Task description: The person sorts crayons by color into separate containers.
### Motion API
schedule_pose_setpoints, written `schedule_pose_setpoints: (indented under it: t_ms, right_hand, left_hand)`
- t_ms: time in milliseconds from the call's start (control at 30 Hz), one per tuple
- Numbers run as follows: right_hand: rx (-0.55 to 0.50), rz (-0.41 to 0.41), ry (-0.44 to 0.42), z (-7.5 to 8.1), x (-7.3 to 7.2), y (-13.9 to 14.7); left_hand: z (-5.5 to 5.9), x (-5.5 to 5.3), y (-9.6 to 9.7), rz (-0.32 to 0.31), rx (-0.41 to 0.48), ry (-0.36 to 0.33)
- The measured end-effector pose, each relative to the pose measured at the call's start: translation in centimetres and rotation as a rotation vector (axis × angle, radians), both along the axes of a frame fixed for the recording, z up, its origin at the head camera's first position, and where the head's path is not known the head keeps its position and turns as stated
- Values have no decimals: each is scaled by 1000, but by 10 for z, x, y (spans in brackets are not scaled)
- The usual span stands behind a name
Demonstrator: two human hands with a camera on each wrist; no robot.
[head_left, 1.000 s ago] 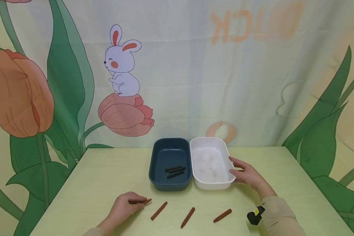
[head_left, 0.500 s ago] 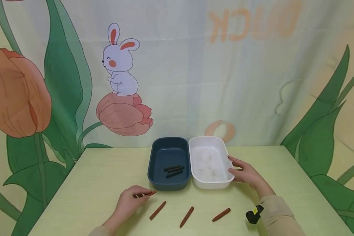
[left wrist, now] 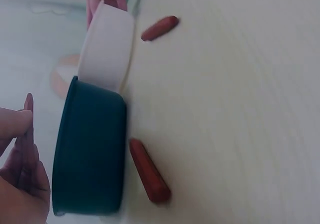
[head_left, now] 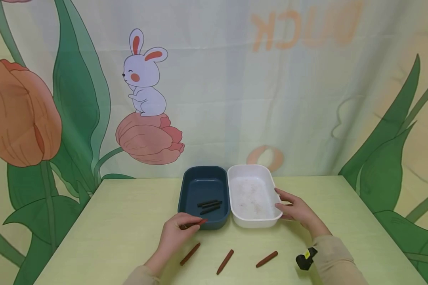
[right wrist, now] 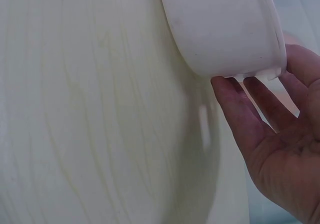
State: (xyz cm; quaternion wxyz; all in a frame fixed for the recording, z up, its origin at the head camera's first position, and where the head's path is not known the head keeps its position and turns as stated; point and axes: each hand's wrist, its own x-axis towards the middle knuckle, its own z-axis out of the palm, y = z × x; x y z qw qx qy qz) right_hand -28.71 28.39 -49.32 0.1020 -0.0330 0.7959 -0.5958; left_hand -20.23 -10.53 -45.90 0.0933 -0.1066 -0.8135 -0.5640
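Note:
In the head view my left hand (head_left: 174, 233) pinches a red-brown crayon (head_left: 202, 222) at the front rim of the dark blue plastic box (head_left: 204, 184). The left wrist view shows that crayon (left wrist: 29, 103) upright between thumb and fingers, its lower part covered by the hand. Several dark crayons (head_left: 210, 205) lie inside the blue box. My right hand (head_left: 299, 211) grips the right side of the white plastic box (head_left: 255, 223), with fingertips over its rim and others against the outer wall, as the right wrist view shows. Faint smudges mark the white box's floor.
Three red-brown crayons lie apart along the front of the table: a left one (head_left: 190, 254), a middle one (head_left: 225, 262) and a right one (head_left: 266, 259). A black device (head_left: 306, 259) sits at the right sleeve. Behind the boxes hangs a printed curtain (head_left: 214, 99).
My left hand has carried its crayon up and to the right, from the table to the blue box's front rim. The right hand stays on the white box.

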Motion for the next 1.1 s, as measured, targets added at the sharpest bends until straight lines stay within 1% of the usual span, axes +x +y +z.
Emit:
schedule_pose_setpoints:
  t_ms: [133,167,200,267,300,367,400,433,467,533,600,667,733,967,1100]
  right_hand:
    - [-2,0,4,2,2,-1]
    - [-6,-5,1,2,2,-1]
    - [-6,0,6,2,2,-1]
    - [-10,8,11,2,1,-1]
    - [-15,9,11,2,1,0]
    - [-21,10,9,1,1,0]
    - [-16,6,9,1,1,0]
    - [-11,2,7,1,0,0]
    - [-5,0,7,1,0,0]
    - [4,-9,4,1,1,-1]
    - [10,-11,6,0,1,-1]
    - [9,-12,4,-1,1,-1]
    - [7,-10,6,-1,0,-1]
    - [1,-16,1,-2,0,0]
    - [3,-19,-1,-1,0,0]
  left_hand:
    - [24,7,20,-23,21,52]
    - [28,7,24,-23,20,64]
    - [28,6,27,-24,9,89]
    - [31,4,36,-19,13,104]
    - [31,3,40,-14,24,109]
    - [27,-1,47,-3,58,114]
    - [23,-4,51,3,73,119]
    - [20,-6,55,14,91,105]
    - [15,-9,59,18,104,107]
    - [5,-15,66,23,119,116]
    - [-1,-18,72,21,122,128]
    - [-2,-20,79,14,126,138]
    - [-1,-21,86,20,113,151]
    - [2,-27,110,36,16,218]
    - [6,-31,121,28,-9,250]
